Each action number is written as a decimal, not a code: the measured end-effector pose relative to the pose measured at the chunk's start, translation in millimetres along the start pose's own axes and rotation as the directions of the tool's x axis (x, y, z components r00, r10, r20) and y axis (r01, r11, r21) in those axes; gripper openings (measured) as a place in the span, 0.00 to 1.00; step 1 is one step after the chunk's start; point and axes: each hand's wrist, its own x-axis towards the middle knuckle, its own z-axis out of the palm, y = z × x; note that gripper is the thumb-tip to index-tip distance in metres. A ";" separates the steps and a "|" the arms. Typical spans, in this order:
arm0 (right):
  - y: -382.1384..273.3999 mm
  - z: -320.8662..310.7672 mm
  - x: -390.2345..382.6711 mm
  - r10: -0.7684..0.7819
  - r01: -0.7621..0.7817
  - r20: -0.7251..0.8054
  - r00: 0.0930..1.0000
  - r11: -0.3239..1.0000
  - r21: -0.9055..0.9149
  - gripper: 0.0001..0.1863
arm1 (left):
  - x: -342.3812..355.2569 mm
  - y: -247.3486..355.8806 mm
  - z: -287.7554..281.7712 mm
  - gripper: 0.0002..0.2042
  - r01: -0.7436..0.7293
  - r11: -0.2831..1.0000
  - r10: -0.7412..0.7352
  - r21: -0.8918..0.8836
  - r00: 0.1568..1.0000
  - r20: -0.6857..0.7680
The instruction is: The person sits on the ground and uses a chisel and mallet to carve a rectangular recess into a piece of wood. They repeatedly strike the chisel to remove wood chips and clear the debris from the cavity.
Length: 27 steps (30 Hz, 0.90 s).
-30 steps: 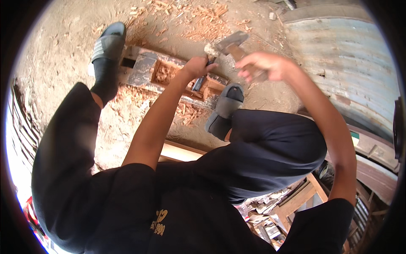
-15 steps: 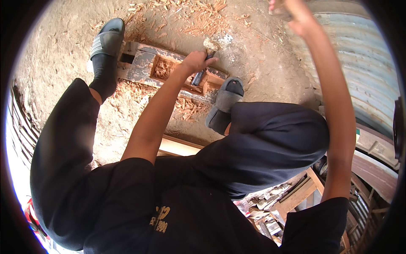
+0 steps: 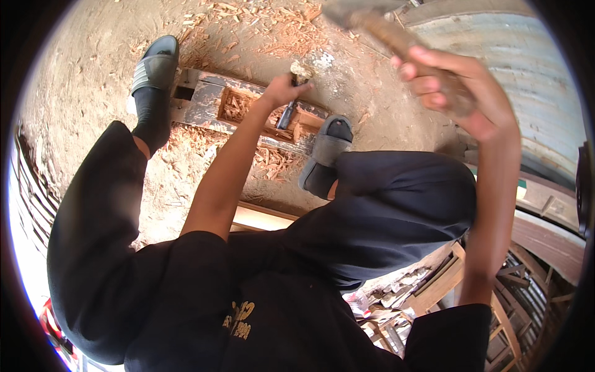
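My left hand (image 3: 282,93) is wrapped round a chisel (image 3: 287,116), whose dark blade points down into a recess cut in a timber piece (image 3: 206,98). Pale, frayed material shows at the chisel's top end. The timber has worn, flaking paint and lies on the ground between my feet; reddish wood shows in its cut pockets, and loose chips fill the left one. Raised at the upper right, my right hand (image 3: 462,87) grips a hammer (image 3: 387,34) by its wooden handle. The hammer's head is blurred near the top edge, apart from the chisel.
Wood shavings (image 3: 285,31) lie scattered over the dirt ground around the timber. My sandalled feet (image 3: 155,65) are at both ends of it. Corrugated metal sheeting (image 3: 527,80) stands at the right. Stacked wooden pieces (image 3: 437,288) and scraps are at the lower right.
My right hand has come lower and nearer, and the hammer is now plainly in view. My left hand and the chisel have hardly moved.
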 end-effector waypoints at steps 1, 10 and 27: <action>-5.9 3.1 -20.0 -0.082 0.083 -0.015 0.997 0.996 0.038 0.15 | 2.6 5.3 -1.2 0.27 0.025 0.992 -0.030 -0.124 0.999 -0.039; 44.3 25.4 -96.5 -0.480 0.497 -0.129 0.868 0.831 0.251 0.22 | 0.7 25.1 21.9 0.14 0.107 0.892 -0.091 -0.440 0.994 0.058; 62.7 -23.4 -75.1 -0.731 0.369 0.121 0.672 0.471 0.801 0.07 | -113.4 53.4 17.8 0.32 0.180 0.881 -0.226 -0.437 0.973 -0.055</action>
